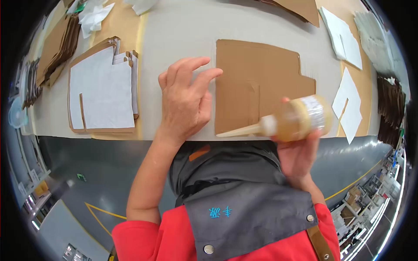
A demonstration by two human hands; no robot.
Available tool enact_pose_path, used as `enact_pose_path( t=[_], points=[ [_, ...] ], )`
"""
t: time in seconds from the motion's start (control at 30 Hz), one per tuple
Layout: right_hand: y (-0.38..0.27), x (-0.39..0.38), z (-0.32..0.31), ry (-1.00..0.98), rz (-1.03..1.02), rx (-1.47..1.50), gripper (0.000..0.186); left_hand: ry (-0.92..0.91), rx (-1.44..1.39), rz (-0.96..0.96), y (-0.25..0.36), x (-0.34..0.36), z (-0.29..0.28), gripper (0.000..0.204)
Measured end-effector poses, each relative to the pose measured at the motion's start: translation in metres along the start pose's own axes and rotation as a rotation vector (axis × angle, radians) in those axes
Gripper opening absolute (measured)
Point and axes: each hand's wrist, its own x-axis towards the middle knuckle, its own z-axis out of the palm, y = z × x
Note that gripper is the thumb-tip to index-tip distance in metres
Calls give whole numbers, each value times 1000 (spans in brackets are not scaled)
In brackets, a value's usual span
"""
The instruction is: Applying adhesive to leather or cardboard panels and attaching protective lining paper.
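A brown cardboard sheet (246, 67) with a stepped right edge and a slot lies flat in front of me. My right hand (299, 154) is wrapped round a squeeze bottle (289, 119) of yellowish liquid, somewhat blurred. The bottle is tipped on its side above the sheet's near part, its long pale nozzle pointing left at the near left corner. Beside the sheet's left edge is my left hand (185, 98), holding nothing, with fingers bent and apart. One fingertip reaches that edge; whether it touches is unclear.
On the left stands a stack of white-faced cardboard pieces (102, 87) with slots. White slotted sheets (347, 104) lie at the right, one overhanging the table's front edge. More cardboard stacks (58, 48) sit far left and far right (389, 108). Another brown sheet (300, 9) lies at the back.
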Motion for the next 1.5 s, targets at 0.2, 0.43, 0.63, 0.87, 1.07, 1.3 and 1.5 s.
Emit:
enact_pose_path(
  t=[0.2, 0.43, 0.63, 0.87, 1.07, 1.3, 1.5],
  points=[
    [-18, 69, 0, 6, -354, -112, 72, 140, -108, -172, -7, 0, -1, 47],
    [-20, 117, 16, -34, -397, -127, 49, 115, -125, -176, -7, 2, -2, 46],
    [-17, 123, 13, -43, -342, -151, 57, 93, -132, -194, -6, 4, -3, 47],
    [-16, 106, 4, -81, -353, -127, 66, 103, -126, -178, -5, 6, -4, 44],
    [-16, 84, 2, -142, -314, -227, 74, 121, -107, -157, -8, 4, -2, 44],
    [-11, 58, -2, -136, -277, -283, 86, 120, -83, -165, -4, 4, -1, 42],
    [-2, 35, -8, -157, -259, -315, 93, 148, -83, -139, -8, 2, 1, 44]
  ],
)
